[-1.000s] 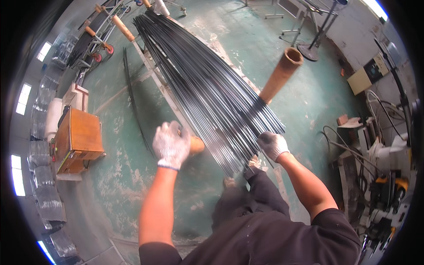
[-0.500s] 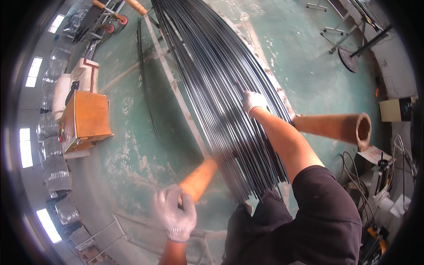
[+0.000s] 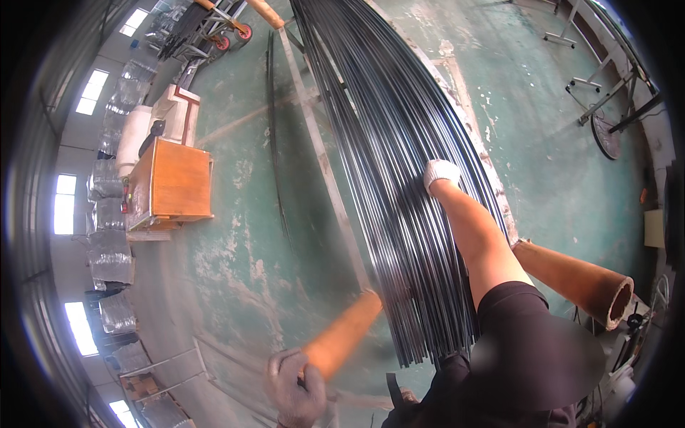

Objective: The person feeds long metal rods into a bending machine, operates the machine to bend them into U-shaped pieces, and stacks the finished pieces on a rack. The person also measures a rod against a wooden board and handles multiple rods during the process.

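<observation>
A wide bundle of long, thin black rods (image 3: 399, 121) runs from the far edge towards my body. My right hand (image 3: 441, 173), in a white knitted glove, lies on the bundle's right part, fingers curled down onto the rods; their tips are hidden. At the lower left, my gloved left hand (image 3: 296, 389) is by the near end of an orange-brown tube (image 3: 342, 335). Its fingers are loosely bent with a gap to the thumb, and no rod shows in it. Whether it touches the tube I cannot tell. The rods' near ends reach my dark clothing.
A second brown tube (image 3: 571, 274), hollow, sticks out on the right. A pale metal bar (image 3: 321, 157) runs left of the bundle, with loose dark rods (image 3: 275, 143) on the green floor beyond. An orange-brown wooden box (image 3: 182, 178) stands left; a wheeled cart (image 3: 225, 25) stands far left.
The whole view has shifted, moving the scene right and down. My right hand's fingers have drawn in over the rods. My left hand stays by the tube's end.
</observation>
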Available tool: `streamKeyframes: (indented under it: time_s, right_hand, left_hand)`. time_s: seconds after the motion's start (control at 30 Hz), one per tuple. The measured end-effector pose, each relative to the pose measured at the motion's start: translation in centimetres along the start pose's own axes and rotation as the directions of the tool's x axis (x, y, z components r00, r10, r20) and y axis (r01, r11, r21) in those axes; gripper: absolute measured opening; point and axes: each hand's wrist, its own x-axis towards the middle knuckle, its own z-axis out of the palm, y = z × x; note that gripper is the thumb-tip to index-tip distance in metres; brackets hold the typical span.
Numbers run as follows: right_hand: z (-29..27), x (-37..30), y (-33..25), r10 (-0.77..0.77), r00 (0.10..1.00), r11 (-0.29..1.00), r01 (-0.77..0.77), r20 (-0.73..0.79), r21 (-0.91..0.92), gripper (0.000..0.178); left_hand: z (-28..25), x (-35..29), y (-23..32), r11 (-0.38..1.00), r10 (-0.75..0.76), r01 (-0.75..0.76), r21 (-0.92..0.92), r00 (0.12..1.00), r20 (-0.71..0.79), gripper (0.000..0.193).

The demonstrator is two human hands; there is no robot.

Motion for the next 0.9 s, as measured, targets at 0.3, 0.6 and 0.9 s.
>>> streamKeyframes:
  time_s: [0.3,0.6,0.9]
  right_hand:
    - [6.8,-21.8,9.2,0.022,0.959,0.996,-0.046,0.283,0.080,0.031]
    - [16.9,-50.2,21.9,0.219,0.828,0.970,-0.243,0.516,-0.021,0.034]
    - [19.0,-46.4,18.7,0.249,0.947,0.941,-0.187,-0.201,0.282,0.074]
  left_hand:
    - [0.4,-0.7,-1.4,1.000,-0.014,0.014,-0.011,1.000,-0.007,0.022]
    - [1.4,-0.1,-1.4,0.994,-0.065,0.060,-0.089,0.996,-0.056,0.021]
    - [1.1,-1.0,-2.5,0.993,-0.001,-0.004,-0.118,0.999,-0.047,0.022]
